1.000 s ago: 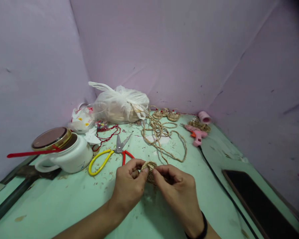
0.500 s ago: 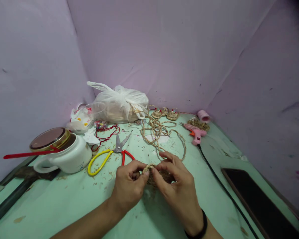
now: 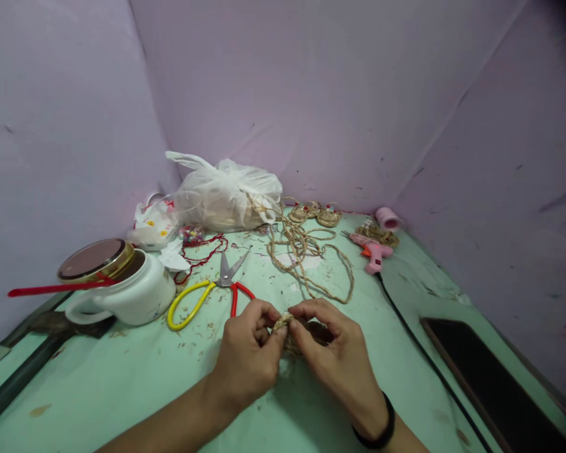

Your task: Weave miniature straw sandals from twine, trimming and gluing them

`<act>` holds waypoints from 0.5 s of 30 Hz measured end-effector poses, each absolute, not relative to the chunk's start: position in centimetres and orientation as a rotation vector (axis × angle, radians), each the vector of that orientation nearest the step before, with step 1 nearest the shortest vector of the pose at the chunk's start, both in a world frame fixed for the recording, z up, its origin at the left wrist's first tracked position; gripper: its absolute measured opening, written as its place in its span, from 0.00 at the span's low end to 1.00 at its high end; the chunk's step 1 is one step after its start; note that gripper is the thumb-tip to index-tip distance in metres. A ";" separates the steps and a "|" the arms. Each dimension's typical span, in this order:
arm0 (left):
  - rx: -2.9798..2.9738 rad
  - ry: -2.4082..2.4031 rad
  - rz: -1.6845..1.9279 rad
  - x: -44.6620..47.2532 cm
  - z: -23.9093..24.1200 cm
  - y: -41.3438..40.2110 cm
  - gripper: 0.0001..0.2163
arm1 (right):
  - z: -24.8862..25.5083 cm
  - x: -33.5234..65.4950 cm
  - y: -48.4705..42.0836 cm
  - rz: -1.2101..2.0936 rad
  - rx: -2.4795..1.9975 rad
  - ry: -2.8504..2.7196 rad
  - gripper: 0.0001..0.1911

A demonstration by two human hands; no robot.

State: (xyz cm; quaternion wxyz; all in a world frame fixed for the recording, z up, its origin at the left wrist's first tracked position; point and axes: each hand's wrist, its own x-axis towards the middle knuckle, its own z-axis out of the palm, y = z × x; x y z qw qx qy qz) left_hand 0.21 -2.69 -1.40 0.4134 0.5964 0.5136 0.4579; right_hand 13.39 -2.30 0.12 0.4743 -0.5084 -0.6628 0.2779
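**Straw-coloured braided piece point(image 3: 283, 321) pinched in both my hands**

My left hand point(image 3: 248, 353) grips its near-left edge between thumb and bent forefinger; my right hand point(image 3: 336, 355) pinches it just beside, thumb against fingertips. I hold it low at the front of the mint-green tabletop point(image 3: 193, 393); whether it touches, I cannot tell. Beyond my left knuckles lie yellow-and-red-handled scissors point(image 3: 225, 278), blades apart. Loose braided cord point(image 3: 327, 292) loops past my fingers, and a pink glue gun point(image 3: 374, 253) lies farther right.
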 end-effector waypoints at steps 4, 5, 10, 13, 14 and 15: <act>1.531 1.273 1.126 0.2 -1.4 -2.7 0.04 | 0.0 13.4 -2.5 0.652 -1.275 -1.637 0.03; 1.548 1.267 1.121 0.2 -1.5 -2.7 0.04 | -0.1 13.3 -2.6 0.626 -1.283 -1.641 0.03; 1.650 1.226 1.115 0.0 -1.4 -2.7 0.03 | -0.2 12.9 -2.8 0.512 -1.262 -1.656 0.04; 1.799 1.213 1.094 -0.5 -0.5 -2.6 0.04 | -0.2 12.9 -2.8 0.531 -1.208 -1.653 0.06; 1.859 1.204 1.086 -0.8 -0.1 -2.4 0.05 | -0.2 12.9 -2.8 0.552 -1.185 -1.662 0.06; 1.904 1.201 1.081 -1.0 0.3 -2.3 0.07 | -0.2 13.0 -2.7 0.575 -1.161 -1.678 0.06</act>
